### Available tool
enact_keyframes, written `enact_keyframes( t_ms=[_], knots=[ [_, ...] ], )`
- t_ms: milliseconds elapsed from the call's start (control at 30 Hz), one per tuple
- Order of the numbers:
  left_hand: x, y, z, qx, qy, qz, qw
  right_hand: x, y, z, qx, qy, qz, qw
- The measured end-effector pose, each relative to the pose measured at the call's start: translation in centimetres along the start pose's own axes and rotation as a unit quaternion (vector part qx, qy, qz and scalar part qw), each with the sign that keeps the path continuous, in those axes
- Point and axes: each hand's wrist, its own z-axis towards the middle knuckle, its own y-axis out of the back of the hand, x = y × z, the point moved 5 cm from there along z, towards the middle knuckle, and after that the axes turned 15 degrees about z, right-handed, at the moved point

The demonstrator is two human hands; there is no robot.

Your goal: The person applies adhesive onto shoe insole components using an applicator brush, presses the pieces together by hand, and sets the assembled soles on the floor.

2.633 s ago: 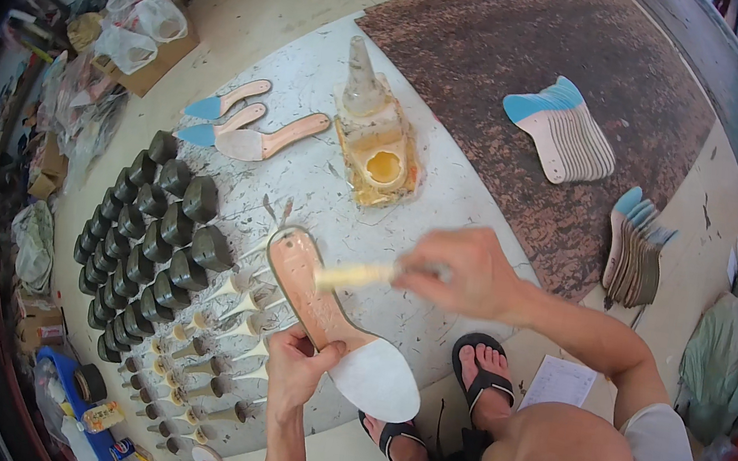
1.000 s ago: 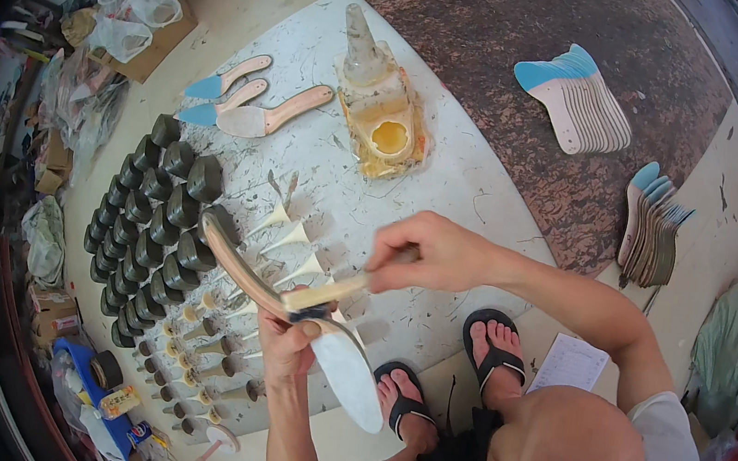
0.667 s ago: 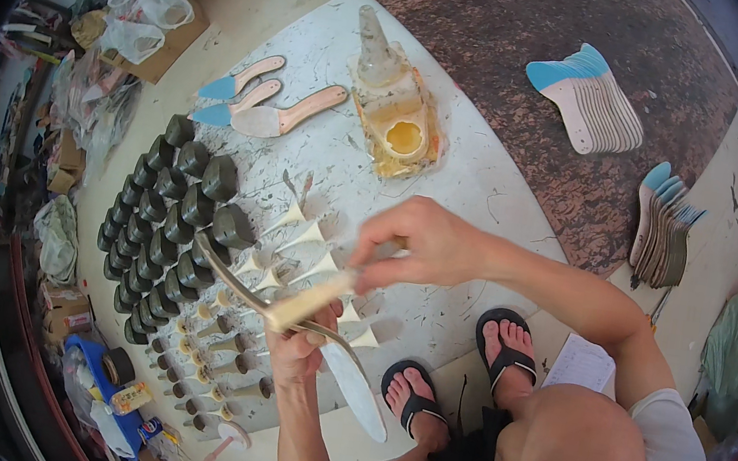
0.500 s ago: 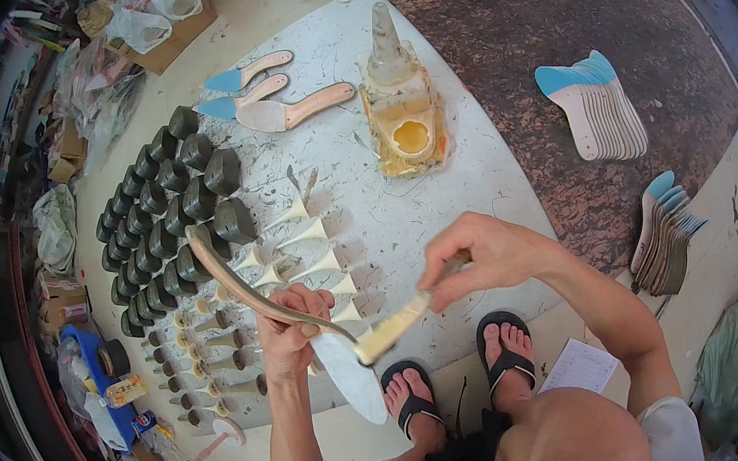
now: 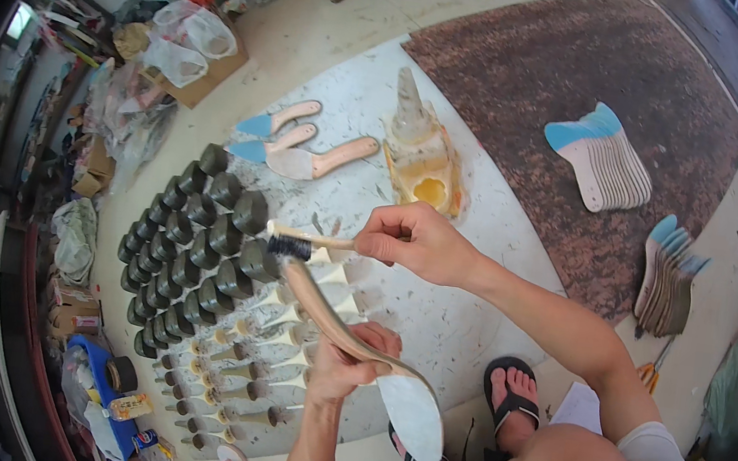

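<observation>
My left hand (image 5: 353,366) grips a curved shoe insole (image 5: 413,415) around its middle. Its pale, broad end points down toward my feet, and its narrow tan end rises up and left. In my right hand (image 5: 412,242), thumb and fingers pinch the handle of a brush (image 5: 291,244) with black bristles. The bristles sit right at the insole's narrow end; whether they touch it I cannot tell. Beyond my right hand stands a glue-crusted container (image 5: 416,167) with a yellowish opening and a tall cone.
Rows of dark shoe heels (image 5: 220,239) and slim cream heels (image 5: 288,336) stand on the pale sheet at left. Blue-tipped insoles (image 5: 284,150) lie behind them. Stacked insoles (image 5: 605,168) rest on a brown mat (image 5: 511,72), with another bundle (image 5: 668,279) at its edge.
My right hand has carried the brush left and away from the insole's broad end to its narrow end. The insole has turned in my left hand's grip, and the view has shifted.
</observation>
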Motion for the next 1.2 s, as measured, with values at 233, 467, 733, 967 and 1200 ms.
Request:
enact_keyframes(
  t_ms=[233, 467, 733, 967, 1200],
  knots=[
    [-1.1, 0.6, -0.4, -0.039, 0.037, 0.108, 0.993, -0.4, 1.0, -0.2, 0.119, -0.228, -0.180, 0.950],
    [-7.2, 0.8, -0.8, -0.189, -0.280, 0.584, 0.738, -1.1, 3.7, -5.8, -0.054, -0.251, -0.030, 0.966],
    [-9.4, -1.5, -1.6, -0.140, -0.410, 0.693, 0.576, -0.1, -3.2, -8.5, 0.025, -0.387, 0.134, 0.912],
    [-7.9, -1.4, -2.5, -0.140, -0.392, 0.753, 0.509, -0.3, -3.3, -8.6, -0.010, -0.340, 0.119, 0.933],
    [-4.7, 0.7, -4.3, -0.375, -0.158, 0.658, 0.634, -0.4, 0.2, -8.0, -0.064, -0.230, -0.126, 0.963]
  ],
)
